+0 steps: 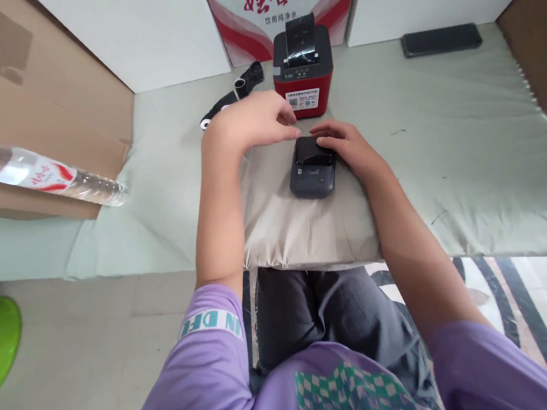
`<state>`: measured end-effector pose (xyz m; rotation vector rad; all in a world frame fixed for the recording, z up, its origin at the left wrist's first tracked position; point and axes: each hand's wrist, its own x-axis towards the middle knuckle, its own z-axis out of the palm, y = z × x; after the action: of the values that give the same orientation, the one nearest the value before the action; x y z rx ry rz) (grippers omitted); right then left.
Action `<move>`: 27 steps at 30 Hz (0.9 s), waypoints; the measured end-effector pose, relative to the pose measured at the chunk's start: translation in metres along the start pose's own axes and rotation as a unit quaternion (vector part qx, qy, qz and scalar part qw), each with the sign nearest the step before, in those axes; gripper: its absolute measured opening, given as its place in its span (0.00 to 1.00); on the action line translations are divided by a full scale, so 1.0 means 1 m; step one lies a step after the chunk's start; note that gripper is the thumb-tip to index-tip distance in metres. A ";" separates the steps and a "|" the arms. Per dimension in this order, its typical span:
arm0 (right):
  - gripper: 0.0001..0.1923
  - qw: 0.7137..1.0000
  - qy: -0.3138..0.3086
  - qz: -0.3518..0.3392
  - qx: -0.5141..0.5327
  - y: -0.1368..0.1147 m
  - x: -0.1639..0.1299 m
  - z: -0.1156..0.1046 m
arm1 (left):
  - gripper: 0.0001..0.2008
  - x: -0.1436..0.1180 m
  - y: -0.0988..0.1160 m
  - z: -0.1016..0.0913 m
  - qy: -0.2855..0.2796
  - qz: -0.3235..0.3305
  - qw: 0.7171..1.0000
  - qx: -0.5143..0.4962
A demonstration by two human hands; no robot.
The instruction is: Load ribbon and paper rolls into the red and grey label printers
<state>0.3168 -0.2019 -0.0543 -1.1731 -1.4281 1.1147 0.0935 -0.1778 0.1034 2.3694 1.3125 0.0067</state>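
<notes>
A small dark grey mobile printer (313,182) with a glossy black lid lies flat on the cloth-covered surface, near its front edge. My right hand (353,152) is at its upper right corner, thumb against the lid and fingers curled round behind the top edge. Just above the upper left corner hovers my left hand (259,119), its thumb and bent fingers apart with nothing visible between them. Right behind both hands stands a red and black box-shaped printer (306,79) with a black glossy strip rising from its top.
Left of the red printer lies a black strap-like item (229,99), partly hidden by my left hand. A dark phone-like slab (442,40) rests at the back right. Cardboard boxes (81,89) stand left, with a water bottle (42,169) lying slanted. White panels form the back.
</notes>
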 end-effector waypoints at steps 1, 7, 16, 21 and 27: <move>0.16 1.000 -0.014 0.007 -0.003 -0.003 -0.002 -0.003 | 0.19 0.007 -0.002 0.005 -0.026 0.002 0.999 0.021; 0.23 0.997 -0.051 0.044 -0.037 -0.022 -0.022 -0.015 | 0.23 0.044 -0.018 0.034 -0.147 -0.049 0.987 -0.038; 0.31 0.994 -0.068 0.016 -0.087 -0.012 -0.022 -0.011 | 0.18 0.052 -0.045 0.065 -0.098 -0.079 0.962 -0.243; 0.29 0.978 0.062 -0.009 -0.197 -0.004 -0.027 0.004 | 0.11 0.045 -0.064 0.093 -0.045 -0.030 0.932 -0.359; 0.33 0.932 0.221 0.006 -0.286 -0.007 -0.080 0.039 | 0.23 0.051 -0.091 0.118 0.106 0.006 0.841 -0.530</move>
<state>0.2850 -0.2853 -0.0618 -1.7115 -1.4147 0.3864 0.0730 -0.1379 -0.0479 1.4178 0.9671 0.8039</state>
